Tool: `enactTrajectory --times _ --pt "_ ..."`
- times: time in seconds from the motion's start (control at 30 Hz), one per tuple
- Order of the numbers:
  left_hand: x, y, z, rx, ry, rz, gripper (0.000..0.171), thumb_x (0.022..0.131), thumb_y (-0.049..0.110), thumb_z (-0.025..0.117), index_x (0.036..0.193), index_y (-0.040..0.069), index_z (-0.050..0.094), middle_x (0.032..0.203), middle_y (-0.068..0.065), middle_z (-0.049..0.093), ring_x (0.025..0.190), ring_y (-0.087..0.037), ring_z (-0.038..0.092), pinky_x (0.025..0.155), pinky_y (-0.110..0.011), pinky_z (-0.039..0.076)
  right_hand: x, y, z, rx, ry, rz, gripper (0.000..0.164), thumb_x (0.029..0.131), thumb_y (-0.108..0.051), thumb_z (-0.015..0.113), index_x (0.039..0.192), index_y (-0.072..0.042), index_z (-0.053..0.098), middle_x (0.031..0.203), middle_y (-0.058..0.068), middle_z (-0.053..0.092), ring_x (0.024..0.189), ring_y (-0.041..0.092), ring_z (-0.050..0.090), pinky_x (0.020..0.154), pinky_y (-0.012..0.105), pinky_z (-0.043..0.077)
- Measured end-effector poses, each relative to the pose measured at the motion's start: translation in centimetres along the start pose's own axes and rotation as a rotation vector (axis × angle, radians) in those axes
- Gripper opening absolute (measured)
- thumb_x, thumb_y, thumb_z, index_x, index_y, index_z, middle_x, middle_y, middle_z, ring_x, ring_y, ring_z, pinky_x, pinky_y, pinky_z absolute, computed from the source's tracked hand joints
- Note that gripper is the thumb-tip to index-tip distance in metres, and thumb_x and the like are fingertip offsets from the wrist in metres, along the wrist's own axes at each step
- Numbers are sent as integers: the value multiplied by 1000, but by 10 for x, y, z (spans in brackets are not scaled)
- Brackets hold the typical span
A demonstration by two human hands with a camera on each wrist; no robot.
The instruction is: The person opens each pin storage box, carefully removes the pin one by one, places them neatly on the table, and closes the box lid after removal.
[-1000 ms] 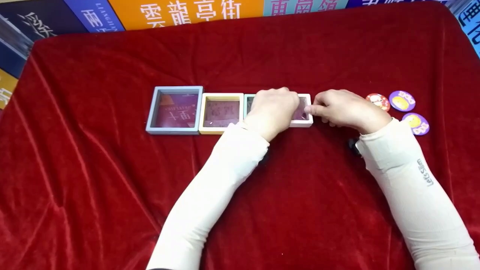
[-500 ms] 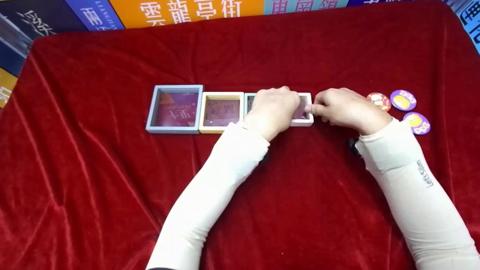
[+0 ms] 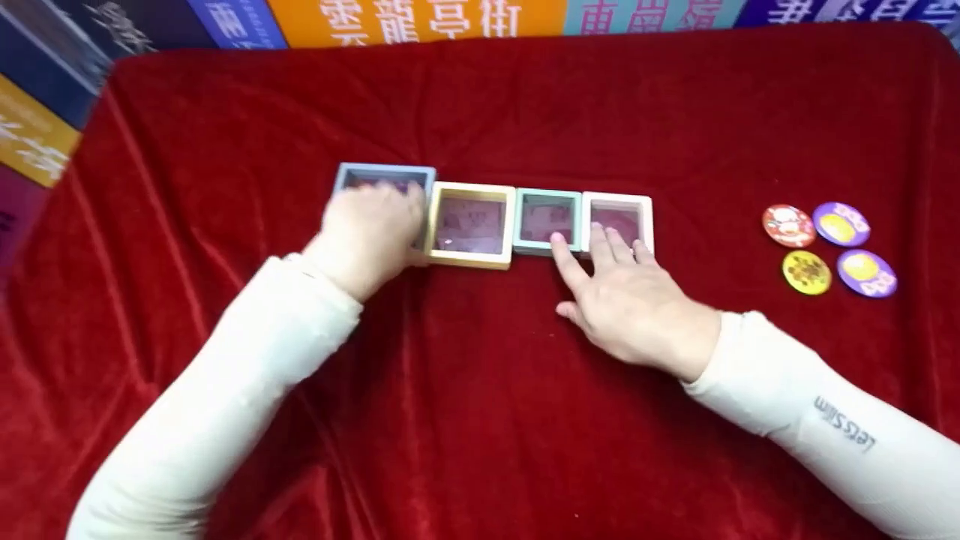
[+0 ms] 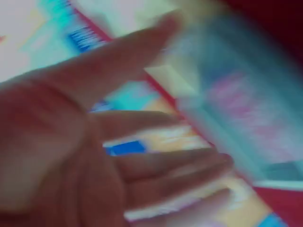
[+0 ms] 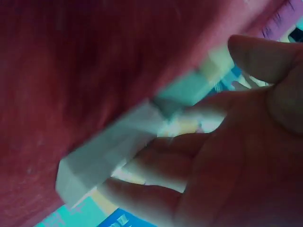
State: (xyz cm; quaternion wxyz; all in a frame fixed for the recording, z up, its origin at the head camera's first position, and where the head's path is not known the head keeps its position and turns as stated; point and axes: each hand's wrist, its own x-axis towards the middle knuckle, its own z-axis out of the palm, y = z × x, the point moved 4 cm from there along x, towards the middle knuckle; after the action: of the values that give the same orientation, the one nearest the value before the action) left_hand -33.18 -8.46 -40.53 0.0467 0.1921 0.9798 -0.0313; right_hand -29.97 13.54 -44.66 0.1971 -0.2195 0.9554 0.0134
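Observation:
Four square box frames with clear panes stand in a row, running from large to small. My left hand reaches over the grey-blue frame at the left end and hides most of it. In the left wrist view its thumb and fingers are extended and blurred beside that frame. Beside it come the yellow frame and the mint green frame. My right hand lies palm down with fingers spread, the fingertips over the front of the white frame and at the green one's front edge.
Several round badges lie to the right: a red one, a yellow one and two purple ones, upper and lower. Wrinkled red velvet cloth covers the table. Colourful panels with lettering stand behind it.
My left hand has moved left from the green and white frames to the grey-blue one. My right hand has left the white frame's right side and spread in front, uncovering the yellow badge. The view has shifted.

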Motion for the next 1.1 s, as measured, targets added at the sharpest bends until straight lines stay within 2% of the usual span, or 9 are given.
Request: enactTrajectory --times 0.03,0.1,0.17,0.3,0.4,0.57,0.73,0.97,1.1 --pt "11 0 6 49 -34 22 48 81 30 70 114 -2 58 94 -25 69 84 -41 67 68 -51 54 1 -1 3 -10 -22 -3 71 99 -41 41 153 -11 8 152 35 15 141 51 18 114 61 19" --pt "16 -2 18 58 -66 48 62 78 34 74 122 -4 54 96 -26 69 85 -42 67 69 -51 54 3 -2 5 -29 -35 -7 73 98 -40 42 153 -6 8 151 38 15 141 52 18 114 60 18" --pt "20 -1 25 62 -38 67 56 78 29 74 119 -5 57 93 -24 70 83 -42 68 68 -51 54 7 0 5 -13 -54 -7 73 98 -41 42 153 -5 7 151 38 12 142 51 16 116 58 17" --pt "26 4 27 81 83 82 22 82 12 64 97 -3 66 86 -21 71 78 -39 68 63 -51 54 19 7 0 29 -74 -16 74 99 -41 41 152 -5 5 152 38 6 144 50 9 117 56 13" --pt "37 6 29 73 94 87 14 83 2 55 90 0 67 88 -20 71 79 -38 68 64 -50 54 34 17 -5 40 -83 -6 75 99 -39 40 152 -4 0 151 39 0 143 52 5 117 56 10" --pt "73 0 31 27 20 25 20 85 1 52 95 2 69 101 -20 70 92 -39 66 76 -51 54 69 39 -24 20 -108 -2 74 100 -33 38 152 -6 -6 151 39 -4 141 54 1 116 59 8" --pt "106 -13 34 1 -5 -38 25 88 0 48 102 2 68 110 -20 68 101 -39 64 84 -52 53 100 50 -37 9 -183 19 72 99 -22 36 151 -8 -11 153 36 -7 144 50 -2 119 55 6" --pt "132 -14 28 -4 12 -108 27 90 0 46 108 4 66 117 -18 67 107 -36 63 89 -49 52 121 64 -46 29 -194 87 80 89 -1 34 150 -12 -17 154 32 -14 145 47 -9 119 54 2" --pt "141 -13 27 -14 -1 -147 29 90 2 47 111 6 66 119 -16 66 109 -34 63 90 -48 52 125 69 -49 25 -185 112 84 88 -1 36 149 -13 -20 154 31 -17 144 46 -11 119 54 1"
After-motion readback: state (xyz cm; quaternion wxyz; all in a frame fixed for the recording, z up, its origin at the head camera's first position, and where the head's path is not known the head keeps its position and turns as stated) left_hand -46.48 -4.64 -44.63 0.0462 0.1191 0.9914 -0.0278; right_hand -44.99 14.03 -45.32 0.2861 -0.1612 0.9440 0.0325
